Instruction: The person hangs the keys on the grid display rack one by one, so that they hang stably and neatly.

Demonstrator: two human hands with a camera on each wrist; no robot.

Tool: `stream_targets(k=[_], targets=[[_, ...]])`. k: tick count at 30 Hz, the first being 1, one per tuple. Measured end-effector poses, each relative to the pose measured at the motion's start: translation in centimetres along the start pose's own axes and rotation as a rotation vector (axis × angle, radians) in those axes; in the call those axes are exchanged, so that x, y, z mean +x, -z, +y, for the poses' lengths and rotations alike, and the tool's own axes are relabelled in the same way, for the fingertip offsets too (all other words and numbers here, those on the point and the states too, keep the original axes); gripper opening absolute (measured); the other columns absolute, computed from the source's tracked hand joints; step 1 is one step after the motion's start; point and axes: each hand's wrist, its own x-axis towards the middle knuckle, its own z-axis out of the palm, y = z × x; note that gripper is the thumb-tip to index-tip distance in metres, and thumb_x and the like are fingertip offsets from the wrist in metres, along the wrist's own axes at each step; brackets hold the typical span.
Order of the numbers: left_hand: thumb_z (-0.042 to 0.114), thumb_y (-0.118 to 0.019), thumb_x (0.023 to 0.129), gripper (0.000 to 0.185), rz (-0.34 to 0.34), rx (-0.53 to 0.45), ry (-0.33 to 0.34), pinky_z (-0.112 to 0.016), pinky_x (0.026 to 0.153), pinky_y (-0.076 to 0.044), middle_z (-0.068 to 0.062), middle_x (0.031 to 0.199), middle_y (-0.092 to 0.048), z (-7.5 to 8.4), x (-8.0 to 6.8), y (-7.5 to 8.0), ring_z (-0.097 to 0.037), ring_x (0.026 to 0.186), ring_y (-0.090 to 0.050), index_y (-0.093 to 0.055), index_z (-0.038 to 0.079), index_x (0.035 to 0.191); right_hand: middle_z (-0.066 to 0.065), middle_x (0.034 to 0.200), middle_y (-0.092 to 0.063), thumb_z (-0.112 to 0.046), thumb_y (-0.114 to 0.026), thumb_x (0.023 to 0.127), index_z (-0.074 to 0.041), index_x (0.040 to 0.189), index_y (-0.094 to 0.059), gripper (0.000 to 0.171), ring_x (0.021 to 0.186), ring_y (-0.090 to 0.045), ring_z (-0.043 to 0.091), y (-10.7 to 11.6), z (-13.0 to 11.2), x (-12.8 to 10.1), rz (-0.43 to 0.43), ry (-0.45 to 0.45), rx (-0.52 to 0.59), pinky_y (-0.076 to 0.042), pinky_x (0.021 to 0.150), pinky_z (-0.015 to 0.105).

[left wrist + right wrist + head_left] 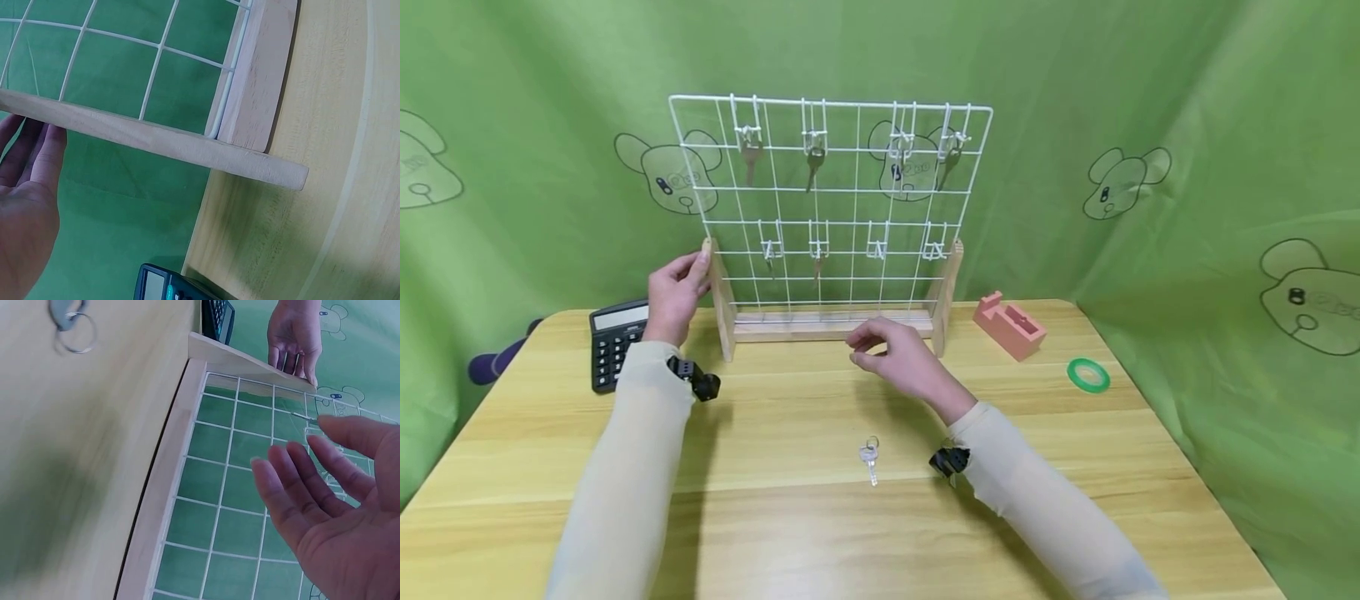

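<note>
A white wire grid rack [857,208] stands on a wooden stand at the back of the table, with several keys hanging from its hooks, such as one key [813,163] in the top row. My left hand [687,273] is open, and its straight fingers [37,147] touch the top of the rack's left wooden post [722,304]. My right hand [871,347] hovers empty in front of the rack's base rail [831,325], with its fingers [294,487] relaxed. A loose silver key on a ring [869,457] lies on the table behind that hand.
A black calculator [613,340] lies left of the rack. To the rack's right sit a pink block [1009,325] and a green tape roll [1088,375]. A purple object [496,363] pokes out past the table's left edge. A green cloth hangs behind and beside the table.
</note>
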Motion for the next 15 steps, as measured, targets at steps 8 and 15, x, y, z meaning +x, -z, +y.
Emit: stream_targets(k=[8,15], targets=[[0.035,-0.063,0.095,0.054,0.000,-0.006,0.007,-0.021,0.095,-0.051,-0.020,0.140,-0.050,0.1,-0.1,0.0,-0.029,0.125,-0.053,-0.054,0.001,0.136,0.007,0.105,-0.066,-0.008,-0.069,0.091,-0.004,0.109,-0.068,0.018,0.099,-0.061,0.017,0.2,1.1,-1.7,-0.093,0.019,-0.007,-0.056,0.090,0.033],[0.035,-0.062,0.095,0.054,-0.005,-0.004,0.011,-0.021,0.096,-0.050,-0.021,0.137,-0.051,0.1,-0.1,0.0,-0.030,0.124,-0.053,-0.054,0.000,0.135,0.004,0.103,-0.066,-0.003,-0.070,0.089,-0.003,0.108,-0.068,0.018,0.098,-0.062,0.018,0.1,1.8,-2.9,-0.128,0.021,0.013,-0.056,0.091,0.037]])
